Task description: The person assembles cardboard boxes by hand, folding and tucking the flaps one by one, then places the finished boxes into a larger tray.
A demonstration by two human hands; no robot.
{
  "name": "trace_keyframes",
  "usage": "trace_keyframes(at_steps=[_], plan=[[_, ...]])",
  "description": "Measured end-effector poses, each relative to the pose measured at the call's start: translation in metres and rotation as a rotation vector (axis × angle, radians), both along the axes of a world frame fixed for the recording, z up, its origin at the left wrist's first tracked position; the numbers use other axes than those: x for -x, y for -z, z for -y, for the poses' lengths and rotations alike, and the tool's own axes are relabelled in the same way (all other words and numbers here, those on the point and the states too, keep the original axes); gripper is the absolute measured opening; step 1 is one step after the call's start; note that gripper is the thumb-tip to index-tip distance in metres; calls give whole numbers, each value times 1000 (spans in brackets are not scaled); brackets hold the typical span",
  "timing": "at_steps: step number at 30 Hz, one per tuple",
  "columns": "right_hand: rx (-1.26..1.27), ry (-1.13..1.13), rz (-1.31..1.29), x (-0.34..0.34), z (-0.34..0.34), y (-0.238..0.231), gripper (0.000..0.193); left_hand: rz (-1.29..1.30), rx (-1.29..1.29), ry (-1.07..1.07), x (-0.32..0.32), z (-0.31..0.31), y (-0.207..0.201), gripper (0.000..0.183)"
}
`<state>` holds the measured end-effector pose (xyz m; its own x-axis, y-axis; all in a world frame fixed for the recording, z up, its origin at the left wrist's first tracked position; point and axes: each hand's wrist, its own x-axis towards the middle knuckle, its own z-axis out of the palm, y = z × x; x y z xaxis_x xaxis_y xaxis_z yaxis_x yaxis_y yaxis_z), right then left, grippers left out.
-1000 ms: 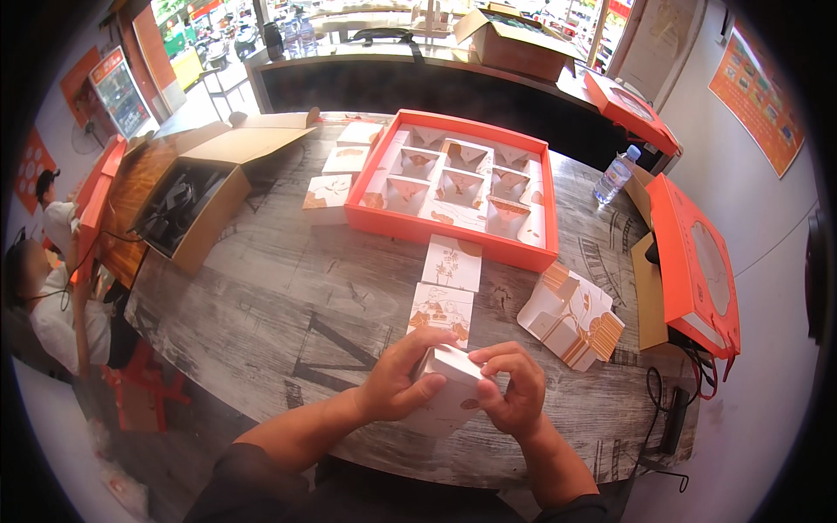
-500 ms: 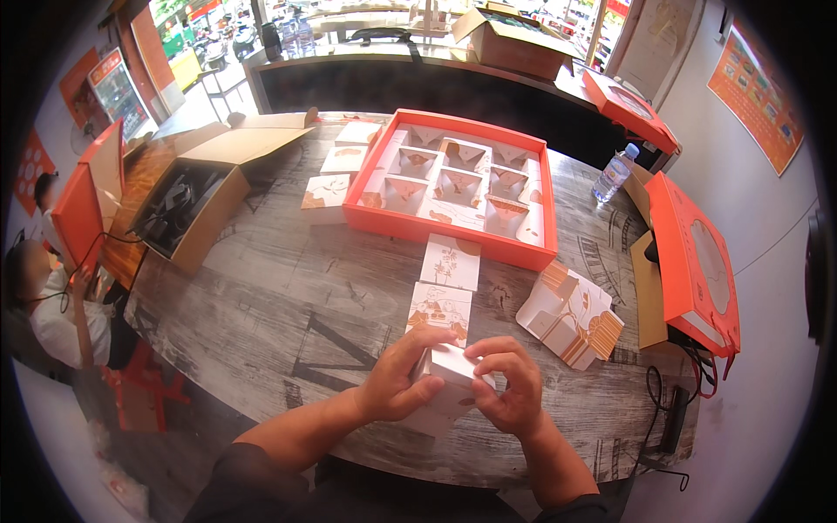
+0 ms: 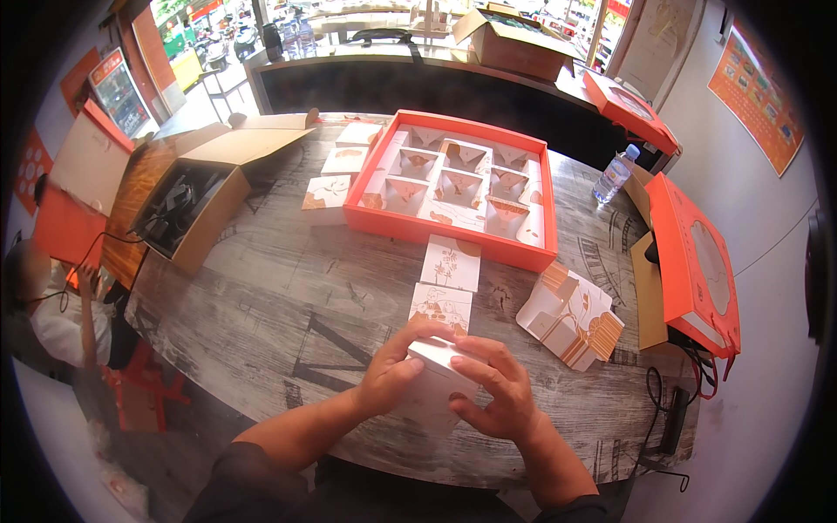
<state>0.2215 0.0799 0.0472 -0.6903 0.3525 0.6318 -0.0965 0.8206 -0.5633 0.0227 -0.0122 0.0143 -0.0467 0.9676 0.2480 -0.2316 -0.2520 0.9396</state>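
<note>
Near the table's front edge, a small white box [image 3: 438, 364] stands between my two hands. My left hand [image 3: 389, 373] grips its left side, with the thumb on the near face and the fingers over the far top edge. My right hand [image 3: 500, 392] presses its fingers on the box's top right edge, its thumb against the near side. Just beyond, two white boxes with brown drawings, a nearer one [image 3: 442, 305] and a farther one [image 3: 452, 261], lie in line. On the right rests a partly folded white and brown carton [image 3: 573, 316].
An orange-red tray [image 3: 451, 241] with white dividers stands at the table's middle back. Several white boxes [image 3: 326, 193] sit left of it. An open cardboard box [image 3: 205, 228] holds dark items. A water bottle [image 3: 615, 175] and a red gift box [image 3: 697, 270] are right. Another person [image 3: 74, 336] sits left.
My right hand has shifted slightly left and its fingers now lie flatter over the box's top. At the left, the other person's red box has tilted and shows its inside.
</note>
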Motion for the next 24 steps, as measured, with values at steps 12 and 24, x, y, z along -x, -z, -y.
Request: trace_keyframes(at_steps=[12,24], plan=[[110,11,-125,-1,-3,10,46,-82,-265,-108,-8,-2,-2,38],[429,-42,-119,-3,0,11,33,-144,-265,-90,-2,-4,3,26]])
